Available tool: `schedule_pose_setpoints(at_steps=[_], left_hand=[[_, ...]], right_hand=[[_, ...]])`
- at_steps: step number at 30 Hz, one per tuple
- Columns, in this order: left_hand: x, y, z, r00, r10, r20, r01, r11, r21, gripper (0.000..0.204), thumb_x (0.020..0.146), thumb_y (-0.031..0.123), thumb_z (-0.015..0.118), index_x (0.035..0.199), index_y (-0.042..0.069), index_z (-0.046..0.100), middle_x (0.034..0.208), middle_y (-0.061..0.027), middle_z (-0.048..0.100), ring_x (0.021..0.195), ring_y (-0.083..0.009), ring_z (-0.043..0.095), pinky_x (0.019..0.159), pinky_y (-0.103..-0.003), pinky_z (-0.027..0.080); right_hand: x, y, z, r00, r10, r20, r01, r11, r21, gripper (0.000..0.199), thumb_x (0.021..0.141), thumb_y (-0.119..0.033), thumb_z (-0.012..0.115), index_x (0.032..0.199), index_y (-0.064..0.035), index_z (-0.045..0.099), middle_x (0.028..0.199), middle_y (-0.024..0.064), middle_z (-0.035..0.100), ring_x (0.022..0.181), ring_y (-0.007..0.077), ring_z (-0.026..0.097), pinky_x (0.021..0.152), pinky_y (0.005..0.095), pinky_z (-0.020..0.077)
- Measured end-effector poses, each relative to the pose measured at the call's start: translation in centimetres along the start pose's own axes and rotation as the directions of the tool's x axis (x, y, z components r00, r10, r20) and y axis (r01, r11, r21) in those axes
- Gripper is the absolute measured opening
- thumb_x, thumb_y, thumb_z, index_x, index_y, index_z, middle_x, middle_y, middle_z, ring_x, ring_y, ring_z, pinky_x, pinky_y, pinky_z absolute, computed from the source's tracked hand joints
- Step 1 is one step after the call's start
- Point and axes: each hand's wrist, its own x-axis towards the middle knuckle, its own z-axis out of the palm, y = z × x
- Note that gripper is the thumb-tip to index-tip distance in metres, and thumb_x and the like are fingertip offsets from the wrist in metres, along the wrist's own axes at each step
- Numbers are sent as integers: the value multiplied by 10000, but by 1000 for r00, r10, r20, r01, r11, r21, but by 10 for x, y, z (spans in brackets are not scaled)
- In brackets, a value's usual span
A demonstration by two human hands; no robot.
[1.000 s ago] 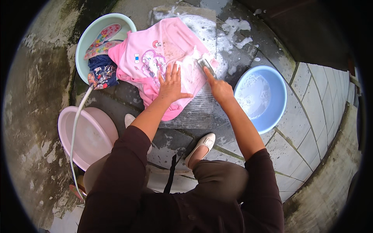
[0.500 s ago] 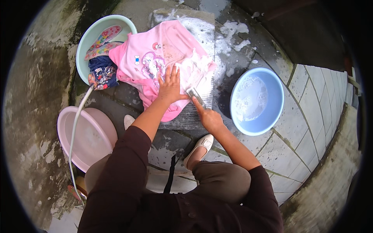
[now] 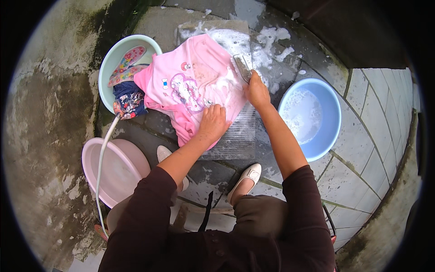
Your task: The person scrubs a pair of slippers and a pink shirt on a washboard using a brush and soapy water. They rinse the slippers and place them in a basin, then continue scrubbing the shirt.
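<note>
A pink shirt (image 3: 197, 63) with cartoon patches lies spread and soapy over a ribbed washing slab (image 3: 235, 145). On its lower part my left hand (image 3: 214, 121) presses down, fingers bent and closed on the cloth. My right hand (image 3: 258, 93) is wrapped round the handle of a scrubbing brush (image 3: 242, 68), at the shirt's right edge. The brush is tilted, and its bristles face the foamy cloth. The shirt's left end reaches the rim of a pale green basin (image 3: 105, 77).
Navy floral cloth (image 3: 129, 99) hangs over the green basin's edge, near a white hose (image 3: 103, 149). A pink basin (image 3: 120, 170) leans at left. To the right stands a blue basin (image 3: 333, 122) of suds. Foam (image 3: 274, 38) lies on the paving; a rough wall (image 3: 50, 113) borders the left.
My right hand and the brush have moved up and right to the shirt's edge. My left hand has shifted lower, its fingers going from spread flat to bent on the cloth.
</note>
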Motion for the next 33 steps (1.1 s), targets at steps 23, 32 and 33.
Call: schedule_pose_setpoints(at_steps=[23,32,33], left_hand=[[-22,-32,-6,980,68,187,-46,991,-123,310,815,262,687,908,0,551,888,-175,612,841,-356,620,734,-427,506],[-76,0,-42,610,396,686,-474,877,-85,331,782,311,712,906,11,648,864,-179,676,843,-353,663,729,-449,515],[-76,4,-39,583,334,741,-473,881,-24,326,785,320,708,888,14,663,867,-179,681,848,-344,668,731,-447,519]], right_hand=[[-65,33,-43,845,162,509,-495,596,632,201,879,-206,645,959,-43,560,599,-34,466,423,57,345,379,238,241],[-203,83,20,948,137,288,-218,937,271,272,848,-183,633,1023,22,597,686,104,585,618,188,556,582,345,446],[-203,80,18,925,177,335,-266,933,242,327,862,-233,638,1055,23,572,740,165,595,714,235,593,681,376,470]])
